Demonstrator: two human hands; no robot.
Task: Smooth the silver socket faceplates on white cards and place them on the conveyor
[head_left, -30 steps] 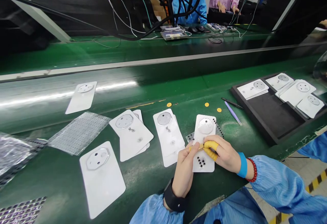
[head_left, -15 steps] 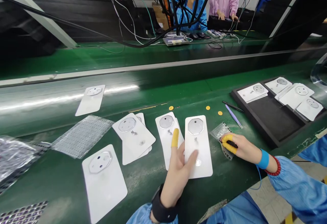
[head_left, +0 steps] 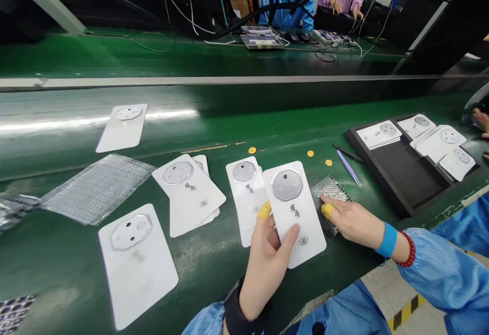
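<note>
My left hand (head_left: 263,263) grips a white phone back cover (head_left: 294,215) by its lower left edge, thumb on the face. The cover is tilted and bears a grey octagonal camera area, black lettering and a round mark. A yellow finger cot sits on one finger. My right hand (head_left: 355,220) rests at a small clear plastic sheet (head_left: 330,188) beside the held cover, its fingertips drawn together. What they hold, if anything, is hidden. Just left of the held cover lie overlapping white covers (head_left: 244,202).
More covers (head_left: 191,192) lie leftward, with a single cover (head_left: 137,274) nearer me and another (head_left: 122,129) farther back. A clear textured sheet (head_left: 99,187) lies between them. Yellow discs (head_left: 310,154) and purple tweezers (head_left: 348,168) lie ahead. A black tray (head_left: 408,172) holds covers at right.
The held cover has tilted and been raised a little towards me. My right fingers have shifted left on the small sheet; the black object seen in them is now hidden. The view has shifted.
</note>
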